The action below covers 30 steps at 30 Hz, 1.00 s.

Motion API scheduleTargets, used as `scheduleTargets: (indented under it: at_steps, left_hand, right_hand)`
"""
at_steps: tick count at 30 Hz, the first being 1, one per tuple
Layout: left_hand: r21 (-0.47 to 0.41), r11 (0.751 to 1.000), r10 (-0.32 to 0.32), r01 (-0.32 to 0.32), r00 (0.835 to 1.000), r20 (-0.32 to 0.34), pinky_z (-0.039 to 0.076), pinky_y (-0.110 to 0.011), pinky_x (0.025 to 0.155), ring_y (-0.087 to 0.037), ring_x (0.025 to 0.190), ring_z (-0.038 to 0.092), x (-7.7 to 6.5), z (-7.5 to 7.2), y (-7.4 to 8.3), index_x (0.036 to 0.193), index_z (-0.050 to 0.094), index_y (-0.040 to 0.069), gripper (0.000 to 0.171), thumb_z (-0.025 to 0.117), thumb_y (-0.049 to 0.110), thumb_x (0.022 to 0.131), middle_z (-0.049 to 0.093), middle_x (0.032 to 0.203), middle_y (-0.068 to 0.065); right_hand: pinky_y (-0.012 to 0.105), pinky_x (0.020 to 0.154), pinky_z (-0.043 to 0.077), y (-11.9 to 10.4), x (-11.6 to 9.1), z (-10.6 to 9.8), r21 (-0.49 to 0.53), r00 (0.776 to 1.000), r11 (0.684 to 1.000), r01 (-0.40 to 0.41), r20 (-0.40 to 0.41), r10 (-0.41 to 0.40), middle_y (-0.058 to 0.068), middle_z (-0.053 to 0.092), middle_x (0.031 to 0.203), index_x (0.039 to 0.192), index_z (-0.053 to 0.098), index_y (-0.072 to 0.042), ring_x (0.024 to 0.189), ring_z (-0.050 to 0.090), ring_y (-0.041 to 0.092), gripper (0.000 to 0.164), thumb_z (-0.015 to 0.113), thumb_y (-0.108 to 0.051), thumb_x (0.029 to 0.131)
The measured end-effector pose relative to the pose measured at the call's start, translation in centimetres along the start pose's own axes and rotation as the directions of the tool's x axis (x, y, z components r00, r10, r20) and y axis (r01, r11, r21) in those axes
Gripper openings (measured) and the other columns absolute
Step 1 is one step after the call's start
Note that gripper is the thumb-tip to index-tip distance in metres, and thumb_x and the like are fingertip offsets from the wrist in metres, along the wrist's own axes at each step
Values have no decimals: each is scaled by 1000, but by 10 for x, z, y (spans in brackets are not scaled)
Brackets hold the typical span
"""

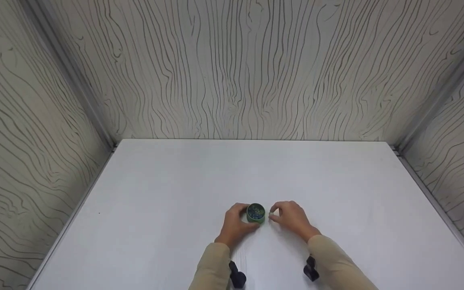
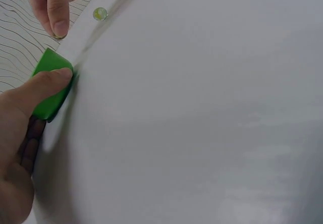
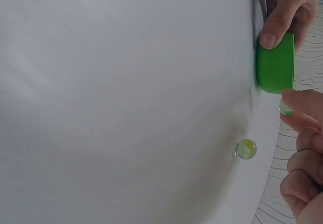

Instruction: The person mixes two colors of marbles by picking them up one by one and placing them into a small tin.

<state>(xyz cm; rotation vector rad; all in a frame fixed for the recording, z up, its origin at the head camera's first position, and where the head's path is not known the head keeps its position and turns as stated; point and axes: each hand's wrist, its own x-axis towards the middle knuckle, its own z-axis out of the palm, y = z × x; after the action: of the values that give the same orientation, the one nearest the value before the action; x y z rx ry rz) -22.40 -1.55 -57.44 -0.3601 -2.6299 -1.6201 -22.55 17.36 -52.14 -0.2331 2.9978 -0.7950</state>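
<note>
A small green cup [image 1: 256, 220] stands on the white table, held at its side between the thumb and fingers of my left hand [image 1: 234, 227]. Dark, glinting small pieces fill its inside; their kind is too small to tell. Just right of the cup, my right hand [image 1: 292, 217] pinches a clear glass marble [image 3: 286, 107] between thumb and forefinger. In the right wrist view that marble is close by the cup's rim. A second marble [image 3: 247, 149], clear with yellow-green inside, lies on the table near my right hand.
The white table [image 1: 167, 181] is bounded by wood-grain patterned walls [image 1: 232, 72] at the back and both sides. Dark wrist-worn devices [image 1: 237, 276] show beside the beige sleeves [image 1: 212, 266]. A tiny dark speck [image 1: 99, 213] is on the table's left part.
</note>
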Motion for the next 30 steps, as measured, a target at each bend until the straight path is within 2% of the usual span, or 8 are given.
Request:
scheduleTargets:
  at_steps: [9, 20, 30]
  left_hand:
    - [-21, 1000, -19, 19, 1000, 6, 46, -40, 106, -26, 114, 61, 1, -1, 1, 115, 63, 4, 52, 83, 15, 69, 66, 114, -7]
    - [26, 999, -33, 34, 999, -6, 45, -39, 107, -24, 114, 61, 1, 1, 1, 116, 63, 7, 53, 84, 19, 69, 67, 114, -5]
    - [27, 999, -35, 35, 999, -1, 44, -40, 109, -25, 116, 60, 2, 1, -1, 116, 63, 7, 54, 84, 20, 69, 67, 116, -6]
  right_hand:
    - [25, 62, 34, -3, 2, 0, 8, 999, 999, 39, -13, -39, -2, 56, 66, 87, 74, -12, 67, 43, 11, 9, 75, -17, 81]
    - [21, 55, 31, -7, 5, 2, 31, 998, 998, 55, -27, -54, -3, 52, 61, 88, 74, -11, 61, 41, 9, 9, 74, -17, 81]
    - [19, 52, 30, -11, 6, 4, 34, 995, 995, 93, -44, -92, -2, 54, 60, 88, 74, -10, 59, 39, 8, 10, 76, -15, 79]
